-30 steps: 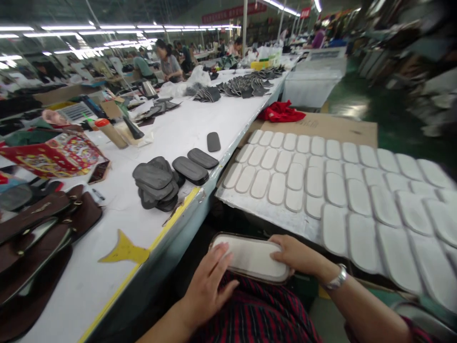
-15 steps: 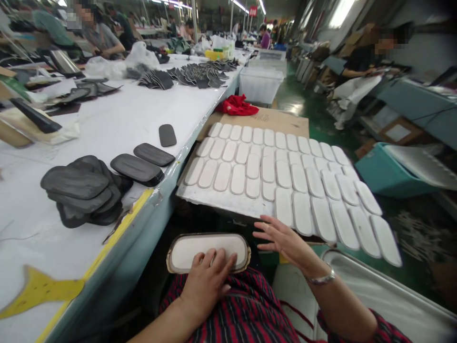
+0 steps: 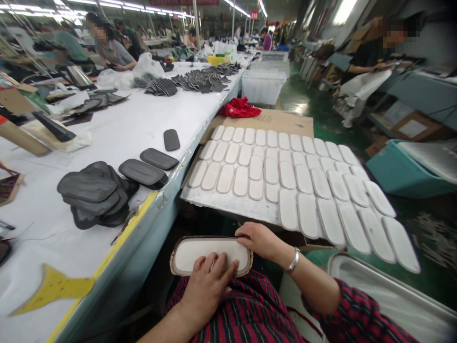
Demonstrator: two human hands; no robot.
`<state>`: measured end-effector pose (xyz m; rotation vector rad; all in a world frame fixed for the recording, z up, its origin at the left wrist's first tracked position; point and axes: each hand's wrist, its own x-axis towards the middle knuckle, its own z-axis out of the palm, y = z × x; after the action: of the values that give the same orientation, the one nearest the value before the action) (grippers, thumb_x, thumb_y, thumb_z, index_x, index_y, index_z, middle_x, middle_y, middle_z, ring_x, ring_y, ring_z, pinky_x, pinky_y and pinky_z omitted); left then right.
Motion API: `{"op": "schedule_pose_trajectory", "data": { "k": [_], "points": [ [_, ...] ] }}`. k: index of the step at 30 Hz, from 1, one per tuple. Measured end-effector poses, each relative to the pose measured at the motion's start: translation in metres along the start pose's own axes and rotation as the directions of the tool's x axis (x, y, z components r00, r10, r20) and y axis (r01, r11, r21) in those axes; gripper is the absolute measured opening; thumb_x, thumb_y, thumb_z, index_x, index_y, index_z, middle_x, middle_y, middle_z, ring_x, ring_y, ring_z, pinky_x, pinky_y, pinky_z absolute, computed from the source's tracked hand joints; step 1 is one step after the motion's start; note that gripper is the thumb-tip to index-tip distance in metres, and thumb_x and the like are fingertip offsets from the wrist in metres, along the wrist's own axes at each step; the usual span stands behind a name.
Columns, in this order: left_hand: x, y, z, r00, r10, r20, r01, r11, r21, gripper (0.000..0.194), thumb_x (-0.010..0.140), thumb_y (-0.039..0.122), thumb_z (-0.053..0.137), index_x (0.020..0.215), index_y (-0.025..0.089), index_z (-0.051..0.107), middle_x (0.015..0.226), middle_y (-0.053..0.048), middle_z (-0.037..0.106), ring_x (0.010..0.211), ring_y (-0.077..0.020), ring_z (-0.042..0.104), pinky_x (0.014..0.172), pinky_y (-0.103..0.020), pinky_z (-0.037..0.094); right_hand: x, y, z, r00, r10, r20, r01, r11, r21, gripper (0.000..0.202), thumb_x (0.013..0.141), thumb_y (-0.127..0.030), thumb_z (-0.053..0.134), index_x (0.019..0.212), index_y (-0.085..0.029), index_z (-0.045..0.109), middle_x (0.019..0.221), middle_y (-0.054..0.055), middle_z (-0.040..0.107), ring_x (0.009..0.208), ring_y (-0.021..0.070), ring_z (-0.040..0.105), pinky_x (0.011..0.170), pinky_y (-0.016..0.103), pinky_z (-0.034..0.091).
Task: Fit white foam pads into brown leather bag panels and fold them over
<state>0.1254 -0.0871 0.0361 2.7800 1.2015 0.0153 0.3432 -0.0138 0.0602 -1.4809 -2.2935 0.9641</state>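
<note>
An oval piece [image 3: 185,252], white with a brown-edged rim, lies level at my lap. My left hand [image 3: 210,281] rests on its white face with the fingers spread. At the piece's upper right edge, my right hand [image 3: 255,240] has its fingers bent and pinched on the rim. Rows of white oval pieces [image 3: 309,214] lie on a cardboard-covered surface beyond. Dark oval pieces [image 3: 87,186] are piled on the white table to the left, beside a smaller stack [image 3: 143,172].
The white table [image 3: 143,119] has a yellow-taped edge [image 3: 143,209]. A red cloth [image 3: 241,108] lies at the cardboard's far end, near clear plastic bins [image 3: 262,85]. A teal bin [image 3: 403,176] stands right. People sit working at the back left and right.
My right hand has moved left and down from open air onto the edge of the oval piece, and its fingers have closed. My left hand stays on the piece. The view has tilted slightly.
</note>
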Motion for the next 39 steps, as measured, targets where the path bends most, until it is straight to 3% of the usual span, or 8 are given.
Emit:
{"op": "schedule_pose_trajectory", "data": {
  "k": [4, 7, 11, 14, 17, 21, 30, 39],
  "points": [
    [-0.002, 0.001, 0.003, 1.0, -0.012, -0.009, 0.011, 1.0, -0.004, 0.056, 0.081, 0.049, 0.049, 0.133, 0.037, 0.032, 0.131, -0.004, 0.045, 0.113, -0.0281, 0.037, 0.089, -0.047, 0.03, 0.02, -0.005, -0.006, 0.976, -0.097, 0.195, 0.154, 0.94, -0.305, 0.026, 0.086, -0.024, 0.041, 0.077, -0.016, 0.064, 0.076, 0.006, 0.062, 0.073, 0.0165, 0.057, 0.066, 0.027, 0.04],
    [-0.002, 0.002, 0.002, 1.0, -0.011, 0.0, 0.011, 1.0, -0.008, 0.057, 0.08, 0.05, 0.05, 0.132, 0.037, 0.033, 0.13, -0.004, 0.045, 0.113, -0.0284, 0.037, 0.089, -0.047, 0.031, 0.026, -0.005, -0.005, 0.974, -0.086, 0.211, 0.161, 0.914, -0.371, 0.024, 0.084, -0.019, 0.039, 0.081, -0.012, 0.062, 0.082, 0.012, 0.062, 0.074, 0.0206, 0.058, 0.064, 0.03, 0.041],
    [0.002, 0.002, -0.001, 1.0, -0.01, 0.008, 0.01, 1.0, -0.007, 0.059, 0.078, 0.049, 0.053, 0.132, 0.037, 0.033, 0.13, -0.004, 0.045, 0.113, -0.028, 0.038, 0.088, -0.046, 0.032, 0.029, 0.002, -0.006, 0.98, -0.015, 0.197, 0.062, 0.97, -0.235, 0.02, 0.083, -0.019, 0.041, 0.079, -0.012, 0.059, 0.08, 0.01, 0.063, 0.076, 0.0192, 0.059, 0.069, 0.03, 0.044],
    [0.006, 0.002, -0.004, 1.0, -0.015, 0.014, 0.015, 1.0, -0.014, 0.059, 0.077, 0.048, 0.056, 0.131, 0.037, 0.034, 0.128, -0.004, 0.046, 0.112, -0.0275, 0.038, 0.088, -0.046, 0.032, 0.025, 0.015, -0.01, 0.972, 0.13, 0.197, -0.16, 0.977, 0.142, 0.024, 0.086, -0.027, 0.037, 0.087, -0.015, 0.057, 0.078, 0.005, 0.061, 0.065, 0.0115, 0.058, 0.058, 0.023, 0.048],
    [0.008, 0.002, -0.006, 1.0, -0.025, 0.017, 0.025, 0.999, -0.034, 0.057, 0.077, 0.048, 0.055, 0.13, 0.037, 0.036, 0.127, -0.004, 0.047, 0.112, -0.0268, 0.038, 0.089, -0.045, 0.031, 0.012, 0.029, -0.009, 0.92, 0.346, 0.185, -0.387, 0.719, 0.578, 0.025, 0.085, -0.033, 0.04, 0.085, -0.014, 0.057, 0.077, 0.003, 0.056, 0.058, 0.0088, 0.055, 0.051, 0.022, 0.05],
    [0.008, 0.003, -0.007, 0.998, -0.056, 0.008, 0.056, 0.997, -0.059, 0.056, 0.077, 0.051, 0.054, 0.129, 0.038, 0.038, 0.127, -0.002, 0.047, 0.113, -0.0261, 0.037, 0.091, -0.044, 0.031, -0.017, 0.042, 0.013, 0.856, 0.479, 0.195, -0.452, 0.509, 0.733, 0.026, 0.083, -0.039, 0.045, 0.079, -0.015, 0.055, 0.067, -0.002, 0.05, 0.05, 0.0068, 0.051, 0.047, 0.022, 0.048],
    [0.006, 0.007, -0.012, 0.997, -0.05, 0.054, 0.056, 0.992, -0.116, 0.05, 0.078, 0.05, 0.053, 0.125, 0.037, 0.043, 0.127, -0.005, 0.044, 0.113, -0.0282, 0.035, 0.09, -0.047, 0.03, -0.063, 0.03, 0.079, 0.883, 0.386, 0.267, -0.252, -0.09, 0.963, 0.03, 0.079, -0.045, 0.055, 0.073, -0.019, 0.04, 0.064, -0.006, 0.044, 0.052, 0.0065, 0.045, 0.049, 0.019, 0.04],
    [0.006, 0.01, -0.017, 0.997, -0.029, 0.076, 0.037, 0.993, -0.109, 0.051, 0.077, 0.049, 0.054, 0.125, 0.034, 0.043, 0.128, -0.006, 0.044, 0.113, -0.0289, 0.036, 0.09, -0.048, 0.031, -0.065, 0.024, 0.107, 0.908, 0.383, 0.173, -0.058, -0.294, 0.954, 0.027, 0.072, -0.035, 0.066, 0.076, -0.02, 0.043, 0.069, -0.005, 0.045, 0.06, 0.0074, 0.045, 0.06, 0.02, 0.04]
  ]
}}
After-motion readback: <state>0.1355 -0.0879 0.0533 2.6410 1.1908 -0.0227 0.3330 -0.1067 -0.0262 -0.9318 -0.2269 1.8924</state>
